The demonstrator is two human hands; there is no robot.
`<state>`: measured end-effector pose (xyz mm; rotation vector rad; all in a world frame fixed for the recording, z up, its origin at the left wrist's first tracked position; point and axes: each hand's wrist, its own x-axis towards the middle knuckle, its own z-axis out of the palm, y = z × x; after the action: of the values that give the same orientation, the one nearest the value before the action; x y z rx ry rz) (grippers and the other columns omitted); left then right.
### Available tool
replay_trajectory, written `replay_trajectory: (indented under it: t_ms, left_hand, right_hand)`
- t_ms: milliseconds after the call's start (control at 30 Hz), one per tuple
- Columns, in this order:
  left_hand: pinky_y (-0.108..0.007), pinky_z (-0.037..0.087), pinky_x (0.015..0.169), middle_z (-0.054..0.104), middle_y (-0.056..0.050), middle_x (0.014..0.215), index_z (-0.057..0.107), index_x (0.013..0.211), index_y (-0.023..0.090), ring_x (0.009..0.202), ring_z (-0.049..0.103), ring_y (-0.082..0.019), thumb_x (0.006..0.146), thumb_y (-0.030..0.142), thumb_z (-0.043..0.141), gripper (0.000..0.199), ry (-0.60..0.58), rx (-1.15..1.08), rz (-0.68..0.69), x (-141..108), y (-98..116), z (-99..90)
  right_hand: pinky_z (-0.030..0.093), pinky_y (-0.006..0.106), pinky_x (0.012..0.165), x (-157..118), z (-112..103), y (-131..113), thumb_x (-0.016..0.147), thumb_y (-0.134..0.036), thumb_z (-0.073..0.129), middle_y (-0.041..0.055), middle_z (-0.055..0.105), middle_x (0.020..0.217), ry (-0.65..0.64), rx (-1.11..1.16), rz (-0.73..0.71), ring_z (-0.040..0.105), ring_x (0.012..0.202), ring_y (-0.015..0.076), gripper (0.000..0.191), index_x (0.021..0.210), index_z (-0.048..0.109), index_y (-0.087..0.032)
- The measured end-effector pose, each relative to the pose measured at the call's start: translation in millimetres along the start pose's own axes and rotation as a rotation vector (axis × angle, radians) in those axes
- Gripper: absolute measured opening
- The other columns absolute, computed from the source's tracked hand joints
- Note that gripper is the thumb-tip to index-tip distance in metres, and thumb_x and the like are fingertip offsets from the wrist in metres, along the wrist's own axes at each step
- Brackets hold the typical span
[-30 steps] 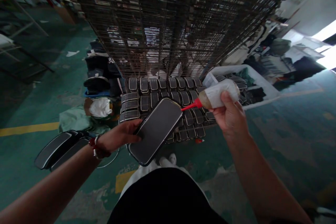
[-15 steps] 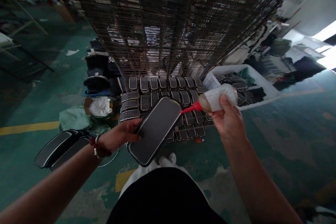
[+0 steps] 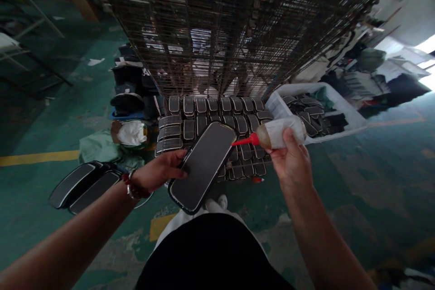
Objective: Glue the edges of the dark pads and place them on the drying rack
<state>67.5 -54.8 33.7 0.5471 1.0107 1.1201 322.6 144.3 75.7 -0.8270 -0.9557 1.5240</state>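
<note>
My left hand grips the left edge of a dark oblong panel with rounded corners and a pale line around its rim; the thumb lies on top and the other fingers are hidden below. In my right hand is a squeeze bottle wrapped in white, with brownish contents and a long red nozzle. It lies nearly level, the nozzle tip at the panel's upper right edge. Whether the tip touches the panel or any liquid leaves it, I cannot tell.
Rows of smaller dark pieces lie below a tall wire rack. A white bin of dark pieces stands right. More large dark panels rest at left, near a green cloth. A small red-orange item lies on the floor.
The nozzle tip has shifted slightly along the panel's right edge, a little up and left. The panel has turned slightly more upright in view. Both hands keep their hold.
</note>
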Motion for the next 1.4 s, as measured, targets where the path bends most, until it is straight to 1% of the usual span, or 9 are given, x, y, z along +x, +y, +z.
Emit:
replay_trajectory:
  t_ms: [167, 400, 667, 833, 900, 1000, 1200, 1300, 1400]
  left_hand:
    - [-0.035, 0.062, 0.082, 0.081, -0.011, 0.106, 0.071, 0.114, 0.015, 0.088, 0.078, -0.023, 0.069, 0.004, 0.077, 0.046, -0.011, -0.049, -0.001, 2, -2, -1.6]
    - [-0.033, 0.062, 0.079, 0.080, -0.012, 0.107, 0.071, 0.113, 0.014, 0.087, 0.077, -0.023, 0.068, 0.003, 0.076, 0.046, 0.022, -0.094, -0.006, 7, -2, -2.0]
    - [-0.032, 0.061, 0.079, 0.081, -0.012, 0.104, 0.070, 0.115, 0.012, 0.085, 0.077, -0.022, 0.070, 0.002, 0.073, 0.047, 0.031, -0.157, 0.003, 10, -3, -3.5]
    - [-0.032, 0.062, 0.078, 0.081, -0.011, 0.100, 0.071, 0.112, 0.013, 0.083, 0.078, -0.021, 0.070, 0.003, 0.073, 0.043, 0.066, -0.186, -0.014, 11, -5, -5.4]
    - [-0.031, 0.062, 0.078, 0.082, -0.009, 0.097, 0.071, 0.110, 0.014, 0.082, 0.078, -0.020, 0.070, 0.002, 0.072, 0.042, 0.075, -0.197, -0.013, 11, -5, -5.7]
    - [-0.031, 0.062, 0.077, 0.082, -0.008, 0.094, 0.071, 0.107, 0.014, 0.079, 0.077, -0.020, 0.070, 0.002, 0.071, 0.039, 0.084, -0.220, -0.002, 12, -5, -6.7]
    - [-0.032, 0.061, 0.073, 0.080, -0.008, 0.088, 0.071, 0.103, 0.012, 0.074, 0.076, -0.020, 0.069, 0.002, 0.070, 0.036, 0.131, -0.259, 0.010, 15, -6, -8.6]
    - [-0.034, 0.061, 0.073, 0.080, -0.008, 0.085, 0.071, 0.106, 0.011, 0.073, 0.075, -0.021, 0.069, 0.001, 0.069, 0.039, 0.193, -0.270, 0.009, 16, -6, -8.4]
    - [-0.036, 0.062, 0.074, 0.079, -0.009, 0.086, 0.071, 0.111, 0.010, 0.075, 0.075, -0.022, 0.070, 0.001, 0.069, 0.042, 0.256, -0.283, 0.019, 17, -6, -8.1]
  right_hand:
    - [0.052, 0.024, 0.048, -10, 3, 5, 0.076, -0.043, 0.086, -0.0004, 0.071, 0.085, -0.019, -0.033, 0.025, 0.067, 0.070, 0.0153, 0.031, 0.095, 0.072, -0.023]
    - [0.058, 0.026, 0.056, -24, 3, 15, 0.079, -0.041, 0.083, -0.0022, 0.071, 0.085, -0.037, -0.082, 0.053, 0.067, 0.071, 0.0143, 0.025, 0.095, 0.072, -0.027]
    - [0.053, 0.024, 0.050, -40, 6, 22, 0.085, -0.037, 0.077, -0.0007, 0.070, 0.085, -0.101, -0.154, 0.026, 0.066, 0.069, 0.0149, 0.016, 0.096, 0.072, -0.027]
    - [0.055, 0.027, 0.052, -52, 7, 24, 0.082, -0.037, 0.080, 0.0006, 0.071, 0.083, -0.109, -0.167, 0.031, 0.065, 0.065, 0.0153, 0.021, 0.096, 0.072, -0.024]
    - [0.057, 0.028, 0.055, -55, 7, 24, 0.081, -0.038, 0.081, 0.0004, 0.070, 0.082, -0.123, -0.169, 0.032, 0.065, 0.065, 0.0157, 0.023, 0.097, 0.072, -0.024]
    - [0.061, 0.033, 0.067, -59, 7, 25, 0.083, -0.036, 0.079, -0.0004, 0.069, 0.083, -0.158, -0.190, 0.014, 0.068, 0.073, 0.0175, 0.023, 0.100, 0.071, -0.025]
    - [0.060, 0.039, 0.087, -67, 8, 25, 0.083, -0.031, 0.076, -0.0012, 0.068, 0.081, -0.201, -0.188, -0.024, 0.069, 0.086, 0.0198, 0.017, 0.098, 0.071, -0.027]
    - [0.061, 0.040, 0.088, -71, 9, 26, 0.080, -0.032, 0.079, -0.0005, 0.070, 0.084, -0.208, -0.151, -0.002, 0.071, 0.088, 0.0209, 0.023, 0.100, 0.071, -0.027]
    - [0.063, 0.041, 0.084, -73, 10, 26, 0.077, -0.034, 0.081, 0.0038, 0.075, 0.098, -0.195, -0.141, 0.003, 0.074, 0.095, 0.0246, 0.033, 0.107, 0.072, -0.026]
